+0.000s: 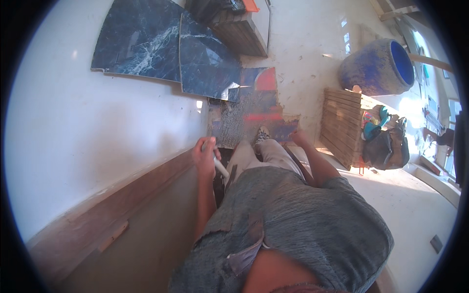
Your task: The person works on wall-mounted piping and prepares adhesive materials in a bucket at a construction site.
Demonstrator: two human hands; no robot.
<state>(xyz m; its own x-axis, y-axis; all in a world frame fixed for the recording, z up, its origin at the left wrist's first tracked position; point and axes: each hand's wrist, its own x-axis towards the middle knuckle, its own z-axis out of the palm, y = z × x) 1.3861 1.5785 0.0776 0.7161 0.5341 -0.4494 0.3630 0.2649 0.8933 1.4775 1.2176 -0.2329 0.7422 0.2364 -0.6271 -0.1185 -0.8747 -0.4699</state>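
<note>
My left hand (206, 152) is closed around a pale, rod-like handle (221, 168) beside my left thigh. What the handle belongs to is hidden, so I cannot make out its kind. On the other side, by my right knee, my right hand (297, 138) looks curled closed, and anything inside it is hidden. Ahead of my feet lies a stained sheet (266, 119) in blue and red, with grey, crumbly material (229, 124) spread on its left part. Two dark blue marble-patterned slabs (139, 44) (207, 63) lean against the white wall at the far left.
A blue, dirt-streaked barrel (369, 68) stands at the right, behind a stack of tiles or boards (340, 127). A black plastic bag (386, 149) rests against that stack. Another stack (244, 34) is at the back. Brown skirting (112, 205) runs along the left wall.
</note>
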